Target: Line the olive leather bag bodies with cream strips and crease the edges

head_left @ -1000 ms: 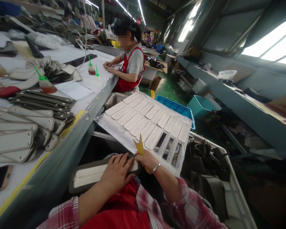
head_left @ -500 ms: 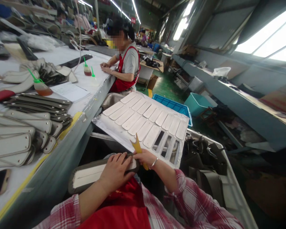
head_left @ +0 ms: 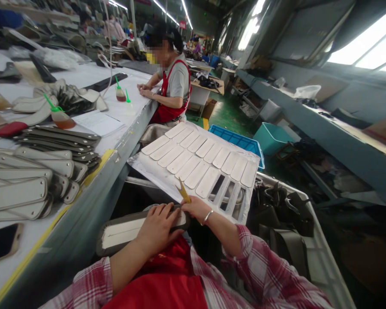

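Observation:
A long grey strap piece (head_left: pixel 122 229) with a white liner strip lies across my lap. My left hand (head_left: pixel 159 227) rests flat on its right end, fingers stretched along it. My right hand (head_left: pixel 196 208) is closed round a yellow tool (head_left: pixel 183 191) whose tip points up and away, held at the strap's end. Just beyond my hands lies a white backing sheet (head_left: pixel 141 165) carrying rows of oblong white stickers (head_left: pixel 197 156), with several slots bare at its near right corner.
A workbench (head_left: pixel 83 214) on my left holds stacked grey strap pieces (head_left: pixel 25 180), glue bottles (head_left: pixel 59 116), papers and a phone (head_left: pixel 1 242). A co-worker in a red apron (head_left: pixel 172 90) sits farther along it. Bins with dark parts (head_left: pixel 283 210) and blue crates (head_left: pixel 238 143) stand to the right.
The yellow tool has tilted lower in my right hand and looks shorter. My left hand stays on the strap. The view shifted slightly.

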Tool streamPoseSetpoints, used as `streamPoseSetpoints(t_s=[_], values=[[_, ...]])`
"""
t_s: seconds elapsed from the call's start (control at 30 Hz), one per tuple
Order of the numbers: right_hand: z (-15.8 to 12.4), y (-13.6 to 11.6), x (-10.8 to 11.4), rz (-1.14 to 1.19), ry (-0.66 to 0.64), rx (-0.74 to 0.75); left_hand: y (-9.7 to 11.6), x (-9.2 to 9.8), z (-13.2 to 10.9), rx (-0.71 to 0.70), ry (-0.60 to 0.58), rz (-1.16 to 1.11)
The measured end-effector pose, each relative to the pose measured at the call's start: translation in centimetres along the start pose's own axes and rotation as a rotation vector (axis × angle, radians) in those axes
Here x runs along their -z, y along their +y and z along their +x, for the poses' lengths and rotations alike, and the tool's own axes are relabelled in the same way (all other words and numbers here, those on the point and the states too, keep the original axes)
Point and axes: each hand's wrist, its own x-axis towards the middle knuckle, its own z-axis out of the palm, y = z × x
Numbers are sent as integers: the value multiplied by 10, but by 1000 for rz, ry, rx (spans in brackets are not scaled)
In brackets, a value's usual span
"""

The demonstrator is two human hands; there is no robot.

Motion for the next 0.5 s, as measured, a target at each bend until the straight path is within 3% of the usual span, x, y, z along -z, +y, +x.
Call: streamPoseSetpoints(t_s=[0.2, 0.37, 0.5], values=[[6, -9, -3, -145, 88, -8, -2, 2, 4, 4, 1, -12], [-10, -14, -10, -216, 96, 140, 3, 15, -6, 20, -9, -5], [15, 2, -6, -302, 94, 145, -7, 16, -5, -58, 14, 37]])
